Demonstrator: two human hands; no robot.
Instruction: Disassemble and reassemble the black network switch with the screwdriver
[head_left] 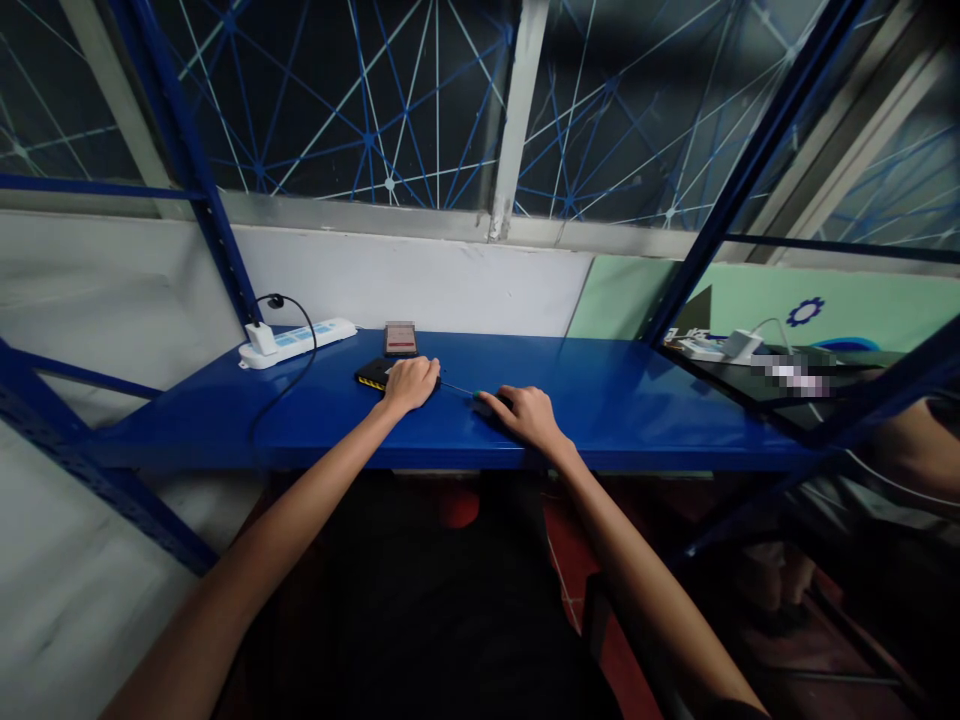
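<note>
My left hand (411,384) is closed over the right part of a small black network switch (369,376), which lies on the blue table. A row of yellow ports shows along its front edge. My right hand (529,414) is wrapped round the dark handle of a screwdriver (457,389), with a bit of green at the handle's front. Its thin metal shaft points left at the switch, low over the table. Whether the tip touches the switch is hidden by my left hand. Just behind the switch is a phone (400,338) with a lit screen.
A white power strip (300,342) with a plugged-in adapter stands at the back left; its black cable (294,384) hangs over the table's front edge. Blue posts frame the blue table (600,400). On the right, another person's arm (926,440) is beside a dark table with electronics.
</note>
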